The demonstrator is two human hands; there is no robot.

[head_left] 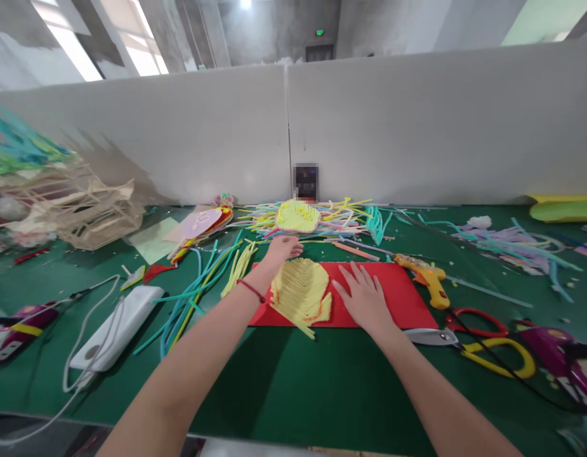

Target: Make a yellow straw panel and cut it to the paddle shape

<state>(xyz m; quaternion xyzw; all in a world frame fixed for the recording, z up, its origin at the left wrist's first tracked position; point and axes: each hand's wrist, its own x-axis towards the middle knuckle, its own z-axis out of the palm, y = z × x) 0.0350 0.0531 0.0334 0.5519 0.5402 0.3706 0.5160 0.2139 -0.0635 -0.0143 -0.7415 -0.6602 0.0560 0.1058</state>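
Observation:
A red foam sheet [393, 289] lies flat on the green table [293, 381]. On its left part rests a yellow leaf-shaped piece [300, 292] made of glued strips. My right hand [364, 295] lies flat on the red sheet, fingers spread, just right of the leaf. My left hand [283, 247] reaches past the sheet's far edge toward the pile of coloured foam strips [322, 219], fingers stretched out and empty as far as I can see. A second yellow leaf piece [297, 216] sits on top of that pile.
A yellow glue gun [424, 274] lies at the sheet's right corner. Scissors with red and yellow handles [478, 339] lie further right, beside a purple tool [560, 355]. A white power bank [117, 324] with cables and teal strips [188, 298] lie left. A white partition [369, 127] stands behind.

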